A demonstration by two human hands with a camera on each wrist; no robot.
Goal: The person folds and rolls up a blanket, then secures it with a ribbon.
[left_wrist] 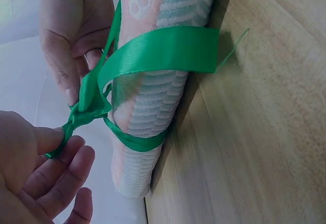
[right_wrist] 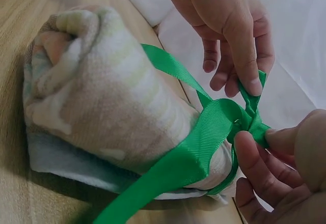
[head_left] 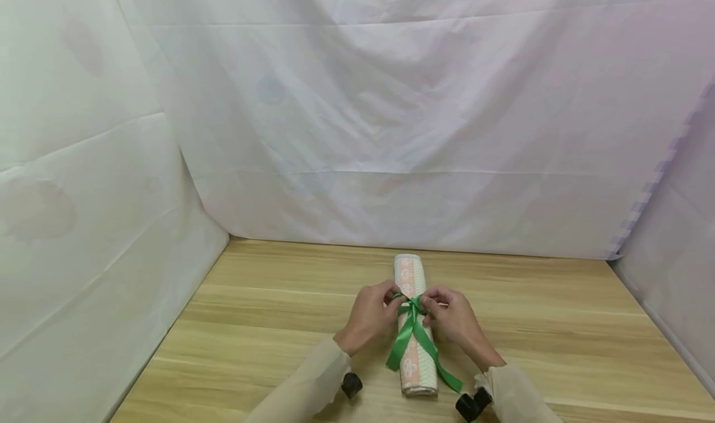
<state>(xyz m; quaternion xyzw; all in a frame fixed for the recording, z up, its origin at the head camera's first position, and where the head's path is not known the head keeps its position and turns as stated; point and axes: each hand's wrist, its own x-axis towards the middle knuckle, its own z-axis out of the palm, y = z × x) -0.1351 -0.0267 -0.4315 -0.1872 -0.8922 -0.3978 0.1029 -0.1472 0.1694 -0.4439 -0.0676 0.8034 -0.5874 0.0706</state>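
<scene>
A rolled towel, pink and white with a pale ribbed pattern, lies lengthwise on the table. Round its middle runs a green ribbon, knotted on top, with two tails trailing toward the near end. My left hand pinches a loop of the ribbon between thumb and forefinger on the knot's left side. On the other side my right hand pinches ribbon close against the knot. The left wrist view shows one flat ribbon tail draped across the towel's side. The coiled end of the towel faces the right wrist camera.
The wooden table stretches out on both sides of the towel. White cloth hangs behind it, with more cloth at left and right. Black wrist cameras sit below the cream sleeves.
</scene>
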